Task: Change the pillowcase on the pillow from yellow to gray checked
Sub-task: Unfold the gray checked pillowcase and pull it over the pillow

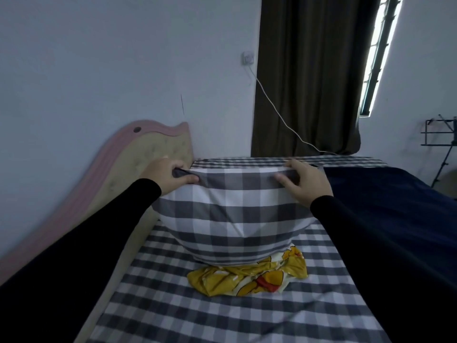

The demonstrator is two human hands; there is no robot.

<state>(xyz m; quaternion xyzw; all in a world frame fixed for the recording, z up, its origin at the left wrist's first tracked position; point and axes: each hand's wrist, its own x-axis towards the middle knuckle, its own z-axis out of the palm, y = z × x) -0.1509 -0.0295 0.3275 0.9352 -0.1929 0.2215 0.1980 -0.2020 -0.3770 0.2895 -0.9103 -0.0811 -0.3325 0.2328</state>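
No legible writing on gray checked pillowcase (230,214)

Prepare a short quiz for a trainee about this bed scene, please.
1. True or false: the crumpled yellow printed pillowcase lies on the bed, partly under the pillow in the gray checked pillowcase.
2. Which hand grips the pillow's top corner nearest the pink-edged headboard?
3. What lies beside the pillow: A dark blue blanket, B red towel?

Key: 1 true; 2 the left hand, while the right hand holds the other corner; 3 A.
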